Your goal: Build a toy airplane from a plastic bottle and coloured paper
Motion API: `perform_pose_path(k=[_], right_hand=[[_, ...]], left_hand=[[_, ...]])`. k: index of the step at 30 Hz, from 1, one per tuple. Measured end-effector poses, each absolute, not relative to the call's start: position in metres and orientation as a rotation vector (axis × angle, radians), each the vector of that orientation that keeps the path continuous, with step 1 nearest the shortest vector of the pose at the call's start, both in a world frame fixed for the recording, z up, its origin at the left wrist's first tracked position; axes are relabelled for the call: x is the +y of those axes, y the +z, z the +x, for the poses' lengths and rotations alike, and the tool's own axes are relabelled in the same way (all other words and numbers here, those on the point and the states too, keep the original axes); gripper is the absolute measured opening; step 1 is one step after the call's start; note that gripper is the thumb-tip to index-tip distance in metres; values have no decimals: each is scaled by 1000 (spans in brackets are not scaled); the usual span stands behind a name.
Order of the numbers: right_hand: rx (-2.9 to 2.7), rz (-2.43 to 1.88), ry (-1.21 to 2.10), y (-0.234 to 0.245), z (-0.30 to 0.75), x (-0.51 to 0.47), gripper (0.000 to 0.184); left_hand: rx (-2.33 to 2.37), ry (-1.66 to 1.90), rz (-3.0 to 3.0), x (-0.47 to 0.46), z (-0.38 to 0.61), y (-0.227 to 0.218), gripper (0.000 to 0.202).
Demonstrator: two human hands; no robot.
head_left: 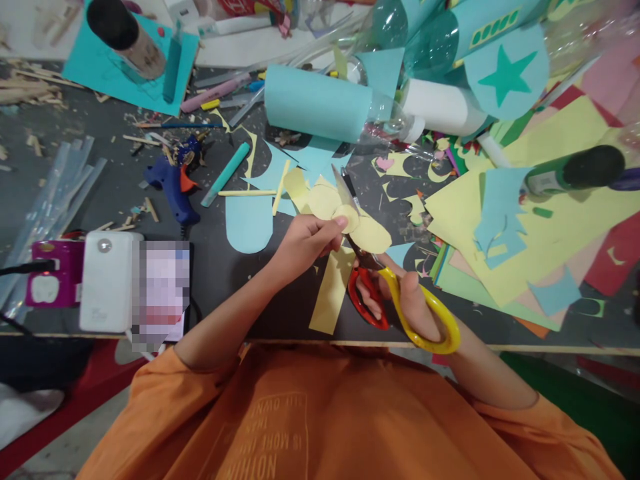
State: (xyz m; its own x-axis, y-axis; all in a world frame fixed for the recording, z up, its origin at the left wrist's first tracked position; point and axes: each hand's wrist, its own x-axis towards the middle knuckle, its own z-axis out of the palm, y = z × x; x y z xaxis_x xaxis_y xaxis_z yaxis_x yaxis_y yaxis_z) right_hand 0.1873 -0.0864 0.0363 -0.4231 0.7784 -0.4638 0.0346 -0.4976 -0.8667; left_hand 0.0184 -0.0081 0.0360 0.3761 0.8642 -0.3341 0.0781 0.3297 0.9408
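My left hand (320, 235) pinches a small round piece of yellow paper (349, 219) between thumb and finger. My right hand (417, 303) grips scissors (434, 327) with one red and one yellow handle loop. Their blades are parted and point away from me, right at the edge of the held paper. Beneath and around the hands lie more yellow paper pieces: an oval (373, 235), and a strip (330, 293) nearer my body. A light blue piece with a rounded end (249, 223) rests to the left of my left hand.
At left are a blue glue gun (173, 187), a teal marker (226, 175), a white power bank (107, 283) and a phone (165, 287). A bottle wrapped in light blue paper (317, 101) lies ahead. Coloured paper sheets (460, 200) and a dark-capped bottle (575, 170) are at right.
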Motion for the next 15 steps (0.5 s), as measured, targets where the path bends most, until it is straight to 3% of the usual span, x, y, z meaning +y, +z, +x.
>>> perform_pose_path(k=[4, 15], right_hand=[[-1040, -1198, 2049, 39, 189, -86, 69], [-1041, -1189, 2039, 40, 188, -85, 75]], left_hand=[[1073, 701, 1083, -9, 20, 36, 46], [1085, 725, 1026, -10, 23, 33, 47]])
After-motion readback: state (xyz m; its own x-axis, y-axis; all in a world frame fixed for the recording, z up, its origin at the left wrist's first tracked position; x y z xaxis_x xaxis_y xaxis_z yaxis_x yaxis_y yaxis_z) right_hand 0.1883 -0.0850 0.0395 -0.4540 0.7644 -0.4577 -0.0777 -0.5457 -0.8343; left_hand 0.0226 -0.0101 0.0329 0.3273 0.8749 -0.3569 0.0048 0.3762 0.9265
